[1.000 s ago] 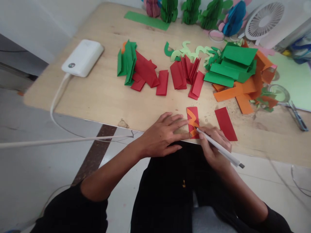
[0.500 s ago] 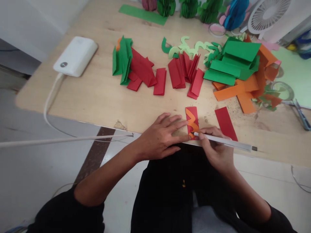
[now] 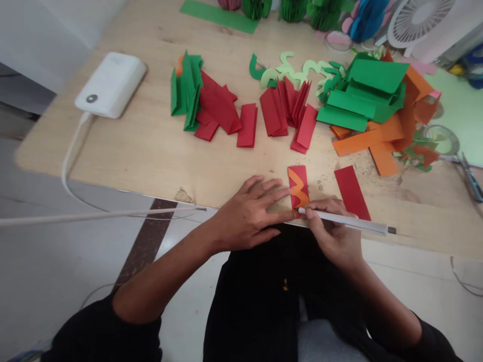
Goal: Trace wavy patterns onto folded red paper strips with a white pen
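At the table's front edge lies a red paper strip [image 3: 304,176] with a wavy orange paper cutout [image 3: 298,189] on top of it. Fingertips of my left hand [image 3: 253,213] press on the left side of both; its fingers are spread. My right hand [image 3: 335,226] grips a white pen [image 3: 350,220], its tip touching the lower end of the orange cutout. Just right of that hand rests a second red paper strip [image 3: 352,193]. The paper's lowest end is partly hidden by my fingers.
Folded red papers [image 3: 247,125], green papers [image 3: 186,90] and a green stack [image 3: 372,90] over orange paper [image 3: 385,156] lie farther back. A white power bank [image 3: 111,83] with a cable is at left. Scissors [image 3: 470,176] and a small fan [image 3: 418,20] stand at right.
The pen and my right hand have shifted slightly left and down along the orange cutout. My left hand stays in place on the paper. The view has tilted a little.
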{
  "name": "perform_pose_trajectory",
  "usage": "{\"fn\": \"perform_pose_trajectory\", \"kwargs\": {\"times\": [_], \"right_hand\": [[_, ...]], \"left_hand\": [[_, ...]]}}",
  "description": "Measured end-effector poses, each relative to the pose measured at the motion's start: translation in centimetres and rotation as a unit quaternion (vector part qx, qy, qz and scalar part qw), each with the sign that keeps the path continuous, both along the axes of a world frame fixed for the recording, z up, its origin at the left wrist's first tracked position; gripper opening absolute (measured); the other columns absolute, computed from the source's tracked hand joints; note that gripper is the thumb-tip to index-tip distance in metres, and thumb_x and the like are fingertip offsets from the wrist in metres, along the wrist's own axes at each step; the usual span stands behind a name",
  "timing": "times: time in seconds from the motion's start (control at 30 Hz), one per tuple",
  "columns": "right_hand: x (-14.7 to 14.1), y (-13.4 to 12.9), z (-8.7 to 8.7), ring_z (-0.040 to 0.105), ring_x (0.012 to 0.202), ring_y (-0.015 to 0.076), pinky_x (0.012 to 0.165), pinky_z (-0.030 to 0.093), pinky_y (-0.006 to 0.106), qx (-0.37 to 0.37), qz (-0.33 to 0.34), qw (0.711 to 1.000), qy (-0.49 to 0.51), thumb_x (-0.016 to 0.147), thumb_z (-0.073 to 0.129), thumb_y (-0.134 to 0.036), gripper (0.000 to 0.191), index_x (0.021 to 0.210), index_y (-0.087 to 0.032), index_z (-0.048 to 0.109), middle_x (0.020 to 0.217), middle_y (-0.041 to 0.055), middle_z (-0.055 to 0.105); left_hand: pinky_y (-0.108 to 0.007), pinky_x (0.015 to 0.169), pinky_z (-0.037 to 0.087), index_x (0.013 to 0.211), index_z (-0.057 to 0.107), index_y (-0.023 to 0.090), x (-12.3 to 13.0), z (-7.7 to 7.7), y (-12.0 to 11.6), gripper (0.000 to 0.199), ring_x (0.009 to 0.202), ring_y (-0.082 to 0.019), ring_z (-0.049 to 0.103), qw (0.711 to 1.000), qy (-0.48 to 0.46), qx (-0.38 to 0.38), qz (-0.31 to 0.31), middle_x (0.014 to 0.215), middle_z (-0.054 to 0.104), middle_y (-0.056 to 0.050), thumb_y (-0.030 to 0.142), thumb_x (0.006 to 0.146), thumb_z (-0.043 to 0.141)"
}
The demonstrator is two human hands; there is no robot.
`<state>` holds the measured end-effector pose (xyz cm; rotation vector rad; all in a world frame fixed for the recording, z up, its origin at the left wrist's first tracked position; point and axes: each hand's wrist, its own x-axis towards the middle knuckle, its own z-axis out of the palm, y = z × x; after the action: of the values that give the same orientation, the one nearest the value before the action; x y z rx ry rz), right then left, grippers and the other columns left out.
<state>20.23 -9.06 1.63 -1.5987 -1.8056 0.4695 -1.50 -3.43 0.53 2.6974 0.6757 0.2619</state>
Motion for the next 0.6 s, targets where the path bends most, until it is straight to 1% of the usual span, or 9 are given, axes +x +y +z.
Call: {"fn": "perform_pose_trajectory", "kwargs": {"times": [0.3,0.47,0.6], "right_hand": [[-0.16,0.06,0.03,0.064,0.068,0.0184,0.07,0.05,0.036,0.001,-0.006,1.0,0.0,0.088,0.059,-0.03,0.013,0.077,-0.025,0.063,0.071,0.0,0.069],[-0.09,-0.09,-0.14,0.064,0.073,0.019,0.069,0.05,0.035,-0.002,-0.02,1.0,0.004,0.087,0.059,-0.028,0.008,0.081,-0.025,0.063,0.074,0.0005,0.07],[-0.07,-0.21,-0.19,0.065,0.073,0.0193,0.069,0.051,0.035,-0.002,-0.031,1.0,0.005,0.087,0.059,-0.028,0.008,0.081,-0.025,0.064,0.075,0.0009,0.07]], "left_hand": [[-0.057,0.113,0.026,0.134,0.057,0.034,0.0,-0.05,-0.01,0.04,0.139,-0.033,0.037,1.0,-0.01,0.003,0.004,0.149,0.046,-0.009,0.039,0.095,0.053],[-0.057,0.113,0.026,0.134,0.056,0.034,0.0,-0.05,-0.01,0.039,0.139,-0.034,0.037,1.0,-0.007,0.005,0.0,0.149,0.046,-0.009,0.038,0.096,0.051],[-0.057,0.113,0.026,0.135,0.056,0.034,0.04,-0.03,-0.02,0.039,0.139,-0.034,0.036,1.0,-0.003,0.007,0.003,0.15,0.045,-0.009,0.039,0.096,0.05]]}}
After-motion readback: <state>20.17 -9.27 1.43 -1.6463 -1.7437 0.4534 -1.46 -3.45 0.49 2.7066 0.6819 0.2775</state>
